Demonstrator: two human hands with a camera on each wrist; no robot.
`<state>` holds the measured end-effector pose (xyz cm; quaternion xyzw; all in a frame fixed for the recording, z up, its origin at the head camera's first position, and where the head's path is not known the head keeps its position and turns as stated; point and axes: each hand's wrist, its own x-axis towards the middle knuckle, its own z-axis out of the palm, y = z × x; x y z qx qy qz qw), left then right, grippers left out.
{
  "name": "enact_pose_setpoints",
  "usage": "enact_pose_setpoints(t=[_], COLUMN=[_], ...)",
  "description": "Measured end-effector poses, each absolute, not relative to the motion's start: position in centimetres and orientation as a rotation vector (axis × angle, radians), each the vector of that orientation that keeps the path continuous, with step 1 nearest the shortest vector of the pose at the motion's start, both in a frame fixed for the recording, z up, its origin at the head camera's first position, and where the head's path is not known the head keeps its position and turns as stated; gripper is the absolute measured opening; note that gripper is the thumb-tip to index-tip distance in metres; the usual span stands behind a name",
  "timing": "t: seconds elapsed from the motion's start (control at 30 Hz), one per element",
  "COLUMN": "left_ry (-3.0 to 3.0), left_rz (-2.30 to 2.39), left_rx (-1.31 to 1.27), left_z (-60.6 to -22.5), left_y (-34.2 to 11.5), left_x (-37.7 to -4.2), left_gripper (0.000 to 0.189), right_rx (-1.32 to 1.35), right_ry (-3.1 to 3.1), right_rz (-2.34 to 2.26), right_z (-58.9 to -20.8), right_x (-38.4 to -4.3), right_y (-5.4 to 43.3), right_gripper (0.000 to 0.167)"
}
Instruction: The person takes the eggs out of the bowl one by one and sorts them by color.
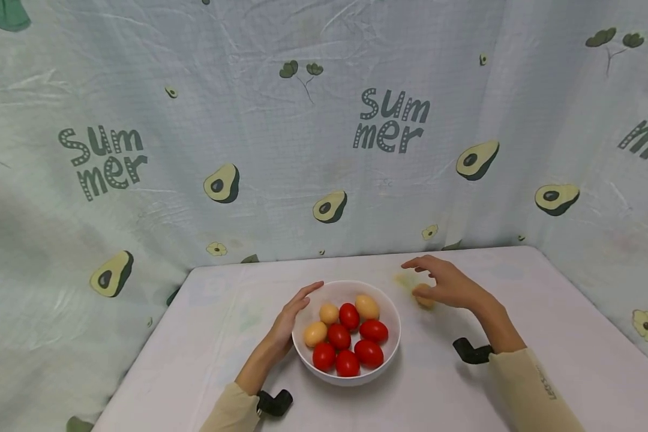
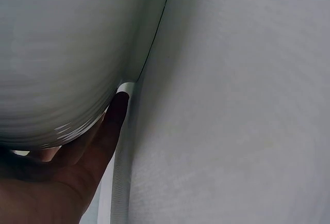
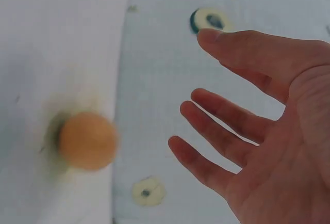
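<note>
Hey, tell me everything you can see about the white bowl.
The white bowl is round and open-topped, possibly plastic or ceramic; fine curved lines show on its outer wall. It stands upright on the pale table, holding six red pieces and three tan pieces, all egg-shaped. The left hand rests against its side.

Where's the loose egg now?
The egg sits left of the fingers in the right wrist view; in the head view, it's on the table right of the bowl, by the right hand.
</note>
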<state>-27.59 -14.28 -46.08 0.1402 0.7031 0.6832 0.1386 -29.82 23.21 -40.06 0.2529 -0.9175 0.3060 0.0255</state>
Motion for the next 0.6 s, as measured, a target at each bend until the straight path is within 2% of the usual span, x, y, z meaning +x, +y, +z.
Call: enact_pose_setpoints(t=[0.17,0.37,0.6], left_ry=[2.017,2.014,2.032], left_rz=[1.978,1.984,1.968], left_rx=[0.413,0.385,0.403], left_z=[-46.2,-46.1,-46.0], left_y=[-14.1,-14.1,-14.3], left_x=[-27.7,-27.7,-27.6], left_gripper=[0.053,0.053,0.053], right_rx=[0.895,1.153,1.221], right_ry=[-2.82,-2.868,-3.148], right_rz=[0.934,0.877,0.395], right_z=[-37.9,-35.9,-34.7], right_x=[-28.5,-28.1,-29.2], right_y=[20.1,15.5,10.3], right_gripper=[0.045,0.038,0.036])
